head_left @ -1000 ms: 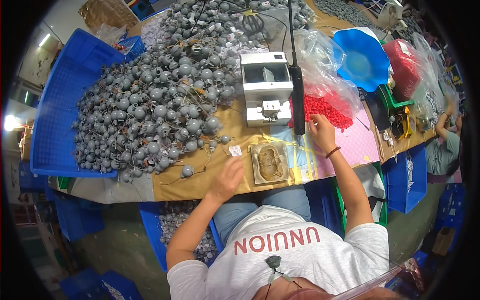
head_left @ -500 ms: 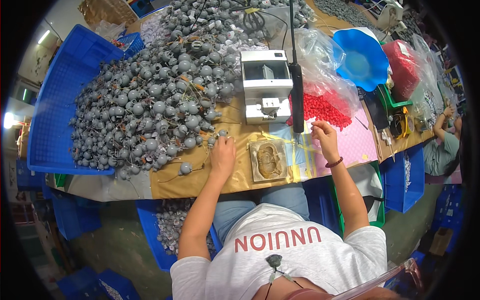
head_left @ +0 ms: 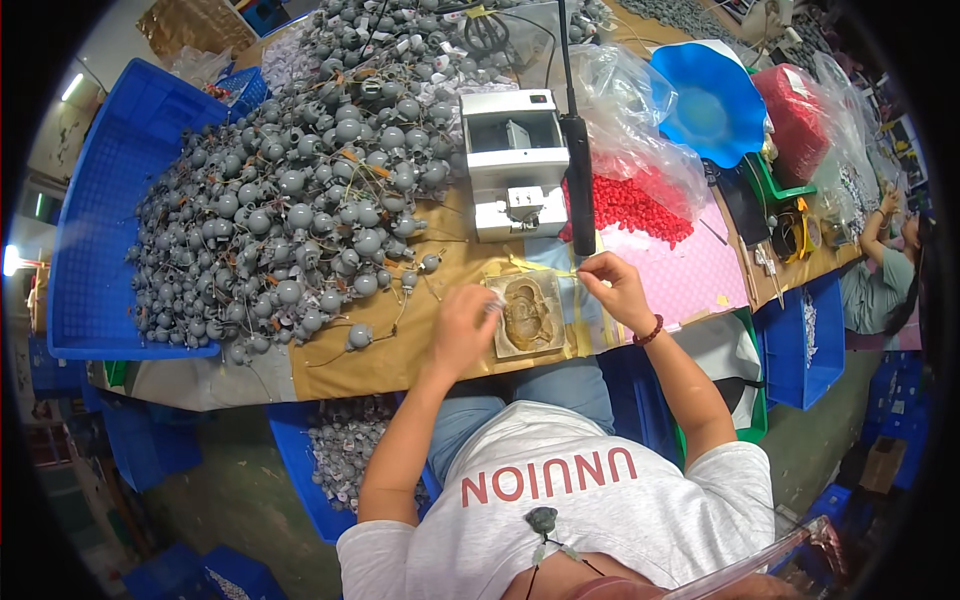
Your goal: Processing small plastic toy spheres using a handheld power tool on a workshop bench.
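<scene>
My left hand is closed beside the left edge of a square block with a rounded, figure-shaped hollow. A small whitish bit shows at its fingertips, too small to name. Past the block's upper right corner, my right hand has thumb and forefinger pinched together; what lies between them, if anything, I cannot make out. The block's hollow is brownish and holds nothing I can identify. Left of my left hand, a grey ball-shaped part with thin wires lies on the brown table covering.
A heap of grey ball parts spreads before a blue crate. Behind the block stand a white machine and an upright black rod-like tool. Small red pieces and a blue wavy-rimmed bowl are further right. A co-worker sits far right.
My left hand has moved right and nearer me, from the edge of the grey heap to the block. My right hand has come left and lower, closer to the block.
</scene>
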`<action>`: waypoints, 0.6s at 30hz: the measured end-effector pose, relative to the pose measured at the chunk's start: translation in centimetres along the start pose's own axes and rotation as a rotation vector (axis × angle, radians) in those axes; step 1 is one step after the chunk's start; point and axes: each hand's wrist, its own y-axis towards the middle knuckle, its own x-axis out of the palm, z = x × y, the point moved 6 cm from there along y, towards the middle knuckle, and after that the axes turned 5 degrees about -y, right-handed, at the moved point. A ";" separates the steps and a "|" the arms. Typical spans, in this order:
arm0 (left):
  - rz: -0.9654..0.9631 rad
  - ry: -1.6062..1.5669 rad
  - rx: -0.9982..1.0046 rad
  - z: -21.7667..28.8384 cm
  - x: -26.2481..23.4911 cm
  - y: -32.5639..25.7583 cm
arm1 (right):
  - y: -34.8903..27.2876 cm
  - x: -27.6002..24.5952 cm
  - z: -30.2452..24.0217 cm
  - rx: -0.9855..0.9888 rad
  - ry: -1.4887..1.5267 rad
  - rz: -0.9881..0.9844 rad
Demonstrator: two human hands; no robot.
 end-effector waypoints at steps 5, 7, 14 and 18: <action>-0.132 -0.011 0.128 2.0 4.0 0.2 | -0.6 4.0 -4.6 -0.352 -0.268 -0.126; -0.071 -0.006 0.067 1.9 4.4 0.0 | -0.9 5.8 -6.3 -0.511 -0.376 -0.160; 0.223 0.252 -0.052 -3.1 -4.9 -1.0 | -2.0 8.9 -5.8 -0.758 -0.747 -0.224; 0.301 0.672 -0.012 -6.8 -10.0 0.1 | -2.9 8.8 -7.0 -0.760 -0.810 -0.229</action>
